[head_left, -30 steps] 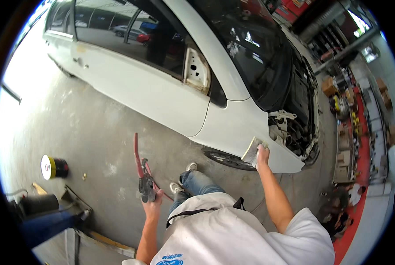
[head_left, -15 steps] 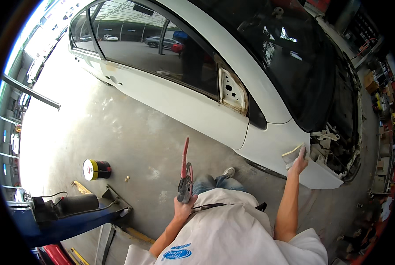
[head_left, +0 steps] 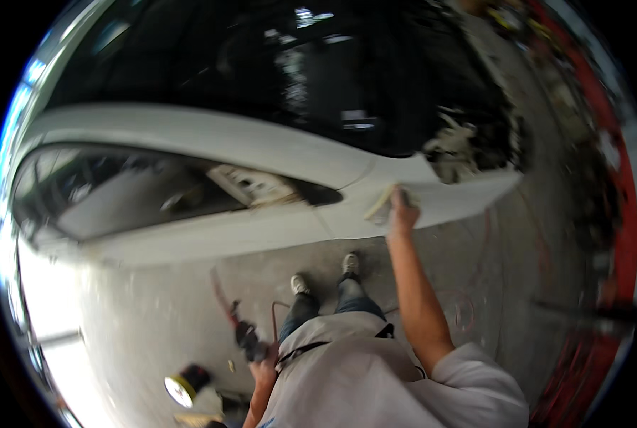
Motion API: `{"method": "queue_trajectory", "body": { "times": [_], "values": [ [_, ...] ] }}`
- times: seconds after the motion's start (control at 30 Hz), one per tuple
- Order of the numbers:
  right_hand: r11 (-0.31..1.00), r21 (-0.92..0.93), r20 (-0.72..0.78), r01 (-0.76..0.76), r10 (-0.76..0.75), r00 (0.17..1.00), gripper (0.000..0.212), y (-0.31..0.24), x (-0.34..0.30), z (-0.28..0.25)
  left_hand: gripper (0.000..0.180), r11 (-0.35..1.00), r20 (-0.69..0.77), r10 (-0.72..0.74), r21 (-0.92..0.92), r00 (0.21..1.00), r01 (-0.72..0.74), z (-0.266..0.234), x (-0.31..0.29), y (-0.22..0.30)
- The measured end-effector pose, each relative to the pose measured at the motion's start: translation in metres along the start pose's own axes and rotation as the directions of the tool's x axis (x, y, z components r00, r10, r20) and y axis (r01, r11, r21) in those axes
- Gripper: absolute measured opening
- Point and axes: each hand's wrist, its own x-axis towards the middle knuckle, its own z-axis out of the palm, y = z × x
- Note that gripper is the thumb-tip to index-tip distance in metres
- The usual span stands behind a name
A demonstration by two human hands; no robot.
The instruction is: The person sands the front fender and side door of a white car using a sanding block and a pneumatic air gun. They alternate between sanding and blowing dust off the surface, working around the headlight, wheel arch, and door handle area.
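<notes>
Grey floor (head_left: 147,307), right hand (head_left: 404,212) outstretched with pad (head_left: 379,208), left hand (head_left: 264,369) gripping tool (head_left: 248,341)

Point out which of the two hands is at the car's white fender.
The right hand, holding a pale pad at the white fender; the left hand is away from the car, gripping a dark tool.

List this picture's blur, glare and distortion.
Head view: motion blur smears the dark tool in the left hand and the pad in the right hand; head view: glare burns the floor to white at far left, and reflections streak the windshield; head view: the fisheye bows the white car and leaves black corners.
</notes>
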Motion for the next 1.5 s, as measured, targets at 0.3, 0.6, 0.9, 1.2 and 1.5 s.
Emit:
{"method": "queue_trajectory", "body": {
  "times": [0.3, 0.6, 0.9, 1.2, 1.5],
  "values": [
    [0.980, 0.076, -0.100, 0.186, -0.178, 0.979, 0.021, -0.055, -0.013, 0.031, 0.020, 0.994, 0.173, 0.000, -0.111, 0.985, 0.020, -0.055, 0.062, 0.029],
    [0.974, -0.139, -0.094, 0.179, -0.193, 0.977, 0.023, -0.071, -0.011, 0.052, 0.023, 0.991, 0.242, -0.067, -0.092, 0.968, 0.092, -0.068, 0.094, 0.041],
    [0.970, -0.157, -0.216, 0.187, -0.219, 0.952, 0.026, -0.070, -0.016, 0.064, 0.020, 0.987, 0.272, -0.078, -0.114, 0.959, 0.112, -0.068, 0.108, 0.046],
    [0.948, -0.219, -0.255, 0.232, -0.285, 0.924, 0.025, -0.065, -0.026, 0.070, 0.019, 0.991, 0.324, -0.081, -0.071, 0.942, 0.110, -0.067, 0.118, 0.044],
    [0.914, -0.327, -0.211, 0.240, -0.318, 0.924, 0.023, -0.065, -0.021, 0.067, 0.019, 0.993, 0.338, -0.081, -0.059, 0.938, 0.107, -0.065, 0.116, 0.048]
  ]
}}
